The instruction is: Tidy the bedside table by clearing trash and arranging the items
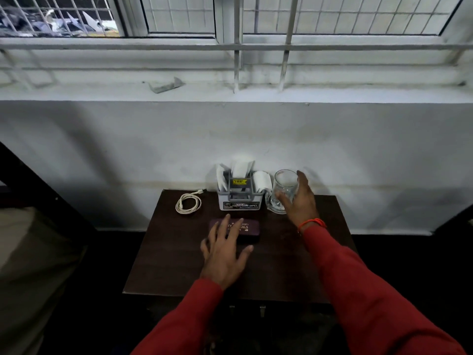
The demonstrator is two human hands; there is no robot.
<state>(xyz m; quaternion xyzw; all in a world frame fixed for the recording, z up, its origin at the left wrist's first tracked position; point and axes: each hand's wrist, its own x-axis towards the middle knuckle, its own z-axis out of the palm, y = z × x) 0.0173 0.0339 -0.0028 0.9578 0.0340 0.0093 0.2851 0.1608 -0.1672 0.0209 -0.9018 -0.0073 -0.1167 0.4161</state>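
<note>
A small dark wooden bedside table (276,265) stands against a white wall. At its back edge sits a grey and white organiser box (239,198) with white papers sticking out. Right of the box stands a clear glass mug (282,190), and my right hand (299,203) is wrapped around its right side. A dark purple spectacle case (249,230) lies in the middle of the table. My left hand (225,252) rests flat with spread fingers over the case's left part. A coiled white cable (188,202) lies at the back left.
A white window ledge (230,93) runs above the table, with a small grey scrap (166,85) lying on it. Metal bars and window frames stand behind the ledge. A beige surface (30,265) lies to the left of the table, and dark floor lies on both sides.
</note>
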